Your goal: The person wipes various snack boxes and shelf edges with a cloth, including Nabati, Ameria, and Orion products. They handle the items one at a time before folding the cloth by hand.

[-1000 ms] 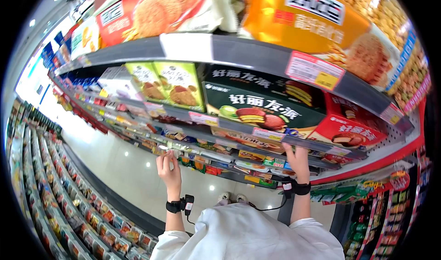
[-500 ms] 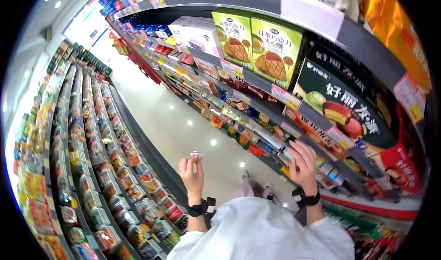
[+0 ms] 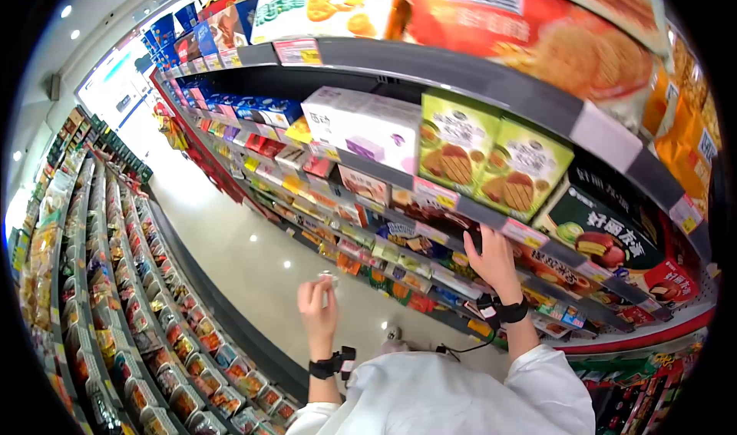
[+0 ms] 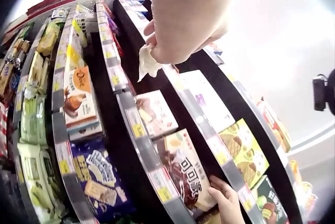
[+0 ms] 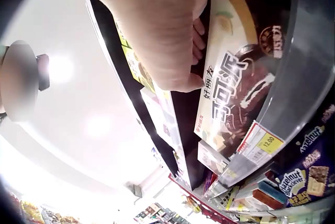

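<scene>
In the left wrist view my left hand (image 4: 183, 20) pinches a small crumpled white scrap (image 4: 148, 63) between thumb and fingertips; in the head view this hand (image 3: 316, 312) hangs over the aisle floor. My right hand (image 3: 495, 262) reaches into a shelf below the green biscuit boxes (image 3: 458, 139). The right wrist view has the hand (image 5: 157, 36) at the upper edge of a brown and cream chocolate pie box (image 5: 238, 77). Its thumb tip meets that edge, and the other fingers extend into the dark gap above the box.
A purple-and-white box (image 3: 365, 128) stands left of the green ones, and a dark green pie box (image 3: 599, 224) to their right. Price-tagged shelf edges (image 4: 157, 182) run close around the right hand. Another rack of packaged snacks (image 3: 146, 312) lines the aisle's left side.
My right hand left the shelf edge by the dark green pie box, drew back over the aisle, then reached in at the chocolate pie box. My left hand keeps the white scrap.
</scene>
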### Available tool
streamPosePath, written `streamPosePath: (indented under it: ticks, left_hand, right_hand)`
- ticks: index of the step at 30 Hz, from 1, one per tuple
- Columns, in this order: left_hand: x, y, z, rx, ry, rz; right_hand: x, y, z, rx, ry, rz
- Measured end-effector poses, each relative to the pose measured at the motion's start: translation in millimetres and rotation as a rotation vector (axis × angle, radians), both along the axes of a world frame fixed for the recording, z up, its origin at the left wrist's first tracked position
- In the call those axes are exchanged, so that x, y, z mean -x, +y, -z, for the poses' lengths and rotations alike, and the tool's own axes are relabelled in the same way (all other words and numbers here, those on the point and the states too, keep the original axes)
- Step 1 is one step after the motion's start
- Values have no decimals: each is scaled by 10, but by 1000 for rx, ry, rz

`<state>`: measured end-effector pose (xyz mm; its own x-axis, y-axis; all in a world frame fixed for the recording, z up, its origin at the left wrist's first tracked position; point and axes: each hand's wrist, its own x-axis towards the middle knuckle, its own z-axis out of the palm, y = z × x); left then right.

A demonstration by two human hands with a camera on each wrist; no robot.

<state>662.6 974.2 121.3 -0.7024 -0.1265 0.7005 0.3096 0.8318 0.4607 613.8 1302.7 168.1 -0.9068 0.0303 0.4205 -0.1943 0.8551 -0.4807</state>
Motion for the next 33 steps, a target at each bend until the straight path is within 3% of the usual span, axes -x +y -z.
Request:
streamPosePath:
  ticks: [2, 5, 8, 9, 11, 19, 22, 26, 30, 33]
  left_hand:
    - [127, -301, -56, 4, 11, -14]
    - [302, -692, -87, 31, 9, -15]
    - [417, -905, -8, 37, -36, 44]
    - [473, -929, 12, 42, -50, 69]
    - [515, -915, 77, 47, -88, 116]
    - [911, -423, 61, -32, -51, 416]
    - [978, -253, 34, -44, -46, 531]
    - [986, -103, -30, -40, -16, 622]
    - [982, -88, -2, -44, -14, 655]
    - [966, -98, 9, -55, -41, 662]
  right_hand:
    - [113, -135, -97, 49, 23, 39]
    - [259, -230, -47, -110, 241, 159]
    - [218, -208, -70, -114, 100, 308]
    - [218, -135, 18, -238, 101, 367]
    - [238, -17, 76, -397, 184, 320]
    - [314, 16, 83, -526, 357, 305]
    - [251, 63, 166, -944, 267, 418]
    - [302, 315, 448, -900, 341, 364]
    - [217, 32, 150, -583, 253, 351]
    - [72, -87, -65, -517, 37, 377]
